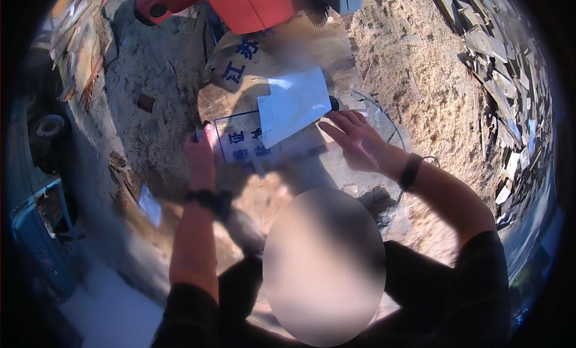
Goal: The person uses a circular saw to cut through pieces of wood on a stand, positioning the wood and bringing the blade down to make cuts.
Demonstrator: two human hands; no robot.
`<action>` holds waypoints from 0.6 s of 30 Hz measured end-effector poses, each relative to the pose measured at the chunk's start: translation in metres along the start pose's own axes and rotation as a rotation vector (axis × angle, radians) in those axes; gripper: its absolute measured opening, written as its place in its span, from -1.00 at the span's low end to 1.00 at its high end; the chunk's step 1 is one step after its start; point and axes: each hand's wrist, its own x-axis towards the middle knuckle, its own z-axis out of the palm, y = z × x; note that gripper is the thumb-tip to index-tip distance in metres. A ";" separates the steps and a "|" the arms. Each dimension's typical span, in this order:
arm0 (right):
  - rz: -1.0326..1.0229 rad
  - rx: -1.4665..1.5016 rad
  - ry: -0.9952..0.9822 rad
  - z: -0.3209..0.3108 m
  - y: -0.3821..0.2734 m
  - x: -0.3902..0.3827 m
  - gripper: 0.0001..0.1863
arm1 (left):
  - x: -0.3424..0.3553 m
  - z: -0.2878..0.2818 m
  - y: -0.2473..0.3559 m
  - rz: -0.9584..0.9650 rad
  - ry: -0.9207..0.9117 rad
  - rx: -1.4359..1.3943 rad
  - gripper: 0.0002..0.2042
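In front of me lies a tan panel [231, 99] with rounded outline and large blue printed characters, its lower part paler and boxed by a blue line. White paper sheets [294, 102] rest overlapping on its middle, in bright sun. My left hand [200, 150] is closed at the panel's left edge, thumb up beside a small dark piece; what the fingers grip is unclear. At the right edge my right hand [360, 142] has its fingers stretched out toward the sheets' corner, next to a dark round piece [334, 103]. Nothing shows in its grasp.
A red machine [246, 9] with a toothed round saw blade [317, 16] stands just beyond the panel. Sawdust [414, 66] covers the ground on the right, bordered by piled wood scraps [498, 78]. More scraps [78, 48] and a blue vehicle [42, 228] are at left.
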 end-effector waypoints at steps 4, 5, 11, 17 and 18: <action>0.602 0.571 0.424 0.004 0.007 0.036 -0.17 | -0.001 0.010 0.015 -0.071 -0.109 0.141 -0.61; 0.493 0.451 0.384 0.006 0.018 0.042 -0.11 | 0.003 0.011 0.013 -0.091 -0.147 0.113 -0.56; -0.061 0.441 -0.509 -0.001 -0.048 0.057 -0.41 | 0.004 0.023 0.015 -0.041 -0.088 -0.037 -0.52; -0.114 0.249 -1.028 0.008 -0.045 0.011 -0.68 | 0.068 0.035 -0.057 0.072 -0.054 -0.007 -0.47; -0.117 0.305 -0.960 0.023 -0.011 -0.014 -0.67 | 0.057 0.046 -0.049 0.055 -0.087 -0.008 -0.47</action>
